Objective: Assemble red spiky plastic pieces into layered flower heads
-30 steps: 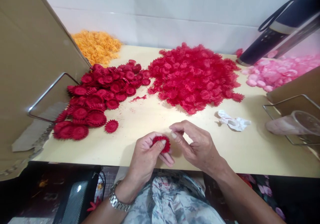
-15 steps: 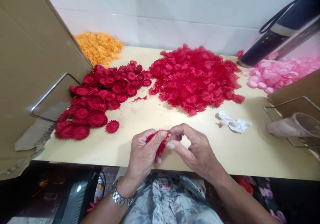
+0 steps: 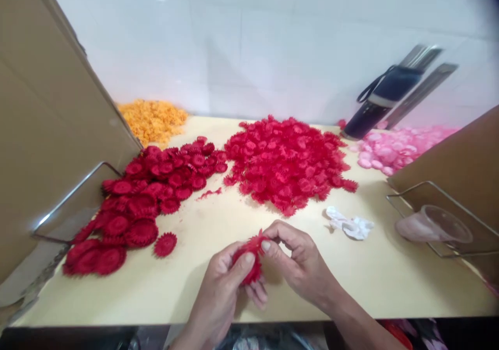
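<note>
Near the table's front edge, my left hand (image 3: 228, 282) is closed on a red artificial flower piece (image 3: 249, 259) with a fringed rim, its thumb lying across the front. My right hand (image 3: 298, 261) pinches the upper right edge of the same flower piece between thumb and forefinger. Beyond both hands spreads a large heap of bright red fringed flower pieces (image 3: 288, 163). To the left lies a pile of darker red, fuller round flowers (image 3: 142, 209), and one single dark red flower (image 3: 165, 244) rests apart from it.
Orange petals (image 3: 152, 120) lie at the back left, pink ones (image 3: 401, 144) at the back right. A dark flask (image 3: 374, 108) leans near the wall. Crumpled tissue (image 3: 351, 224) and a plastic cup (image 3: 432, 225) in a wire holder are on the right. Cardboard panels (image 3: 58, 105) flank the table (image 3: 202, 220).
The view has tilted up, so everything sits lower in the picture. My right thumb and forefinger have closed on the flower's edge, and more of the flower shows in my left hand.
</note>
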Demonstrator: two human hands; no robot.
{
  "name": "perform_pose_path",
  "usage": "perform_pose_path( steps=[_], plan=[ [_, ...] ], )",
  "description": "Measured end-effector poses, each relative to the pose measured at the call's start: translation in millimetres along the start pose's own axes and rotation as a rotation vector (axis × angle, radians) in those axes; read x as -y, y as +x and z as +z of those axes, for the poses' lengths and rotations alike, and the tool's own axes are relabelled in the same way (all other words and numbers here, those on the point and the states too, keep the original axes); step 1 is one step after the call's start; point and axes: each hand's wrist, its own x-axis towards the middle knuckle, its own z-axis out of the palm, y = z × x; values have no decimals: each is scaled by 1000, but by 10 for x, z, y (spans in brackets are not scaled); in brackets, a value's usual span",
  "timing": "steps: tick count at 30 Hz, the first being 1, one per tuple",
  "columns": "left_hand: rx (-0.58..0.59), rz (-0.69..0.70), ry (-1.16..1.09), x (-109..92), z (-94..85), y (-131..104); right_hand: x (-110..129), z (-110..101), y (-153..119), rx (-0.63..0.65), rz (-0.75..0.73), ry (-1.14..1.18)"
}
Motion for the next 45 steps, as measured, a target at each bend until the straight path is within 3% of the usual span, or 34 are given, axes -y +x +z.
perform_pose_path(
  steps=[3,7,9,13,16,21,26,34,37,39,41,43,45],
  plan=[
    [-57,27,-58,-37,-36,35,56,-167,144,-93,-95,-170],
    [-90,53,-106,-69,-44,72,59,-533,601,-280,-256,-530],
    [-97,65,-108,-72,-30,76,-4,-733,876,-362,-181,-754],
    [-118,82,-71,-70,-14,84,-144,-957,1133,-419,-118,-866],
    [-126,91,-26,-88,-5,114,-124,-857,931,-365,-153,-772],
    [-157,146,55,-143,101,196,98,-394,391,29,-80,-255],
    [-165,181,100,-147,194,220,145,-127,245,182,39,-96],
    [-140,157,163,-108,134,234,131,-102,258,137,-150,-181],
    [-115,132,140,-113,107,212,154,-120,270,140,-135,-192],
    [-46,103,67,-129,77,176,148,-222,365,88,-87,-179],
    [44,80,-23,-151,44,132,114,-413,554,-41,-57,-247],
    [85,73,-83,-168,16,91,54,-651,784,-247,-39,-473],
    [48,89,-93,-168,1,63,-11,-852,960,-315,18,-802]
  ],
)
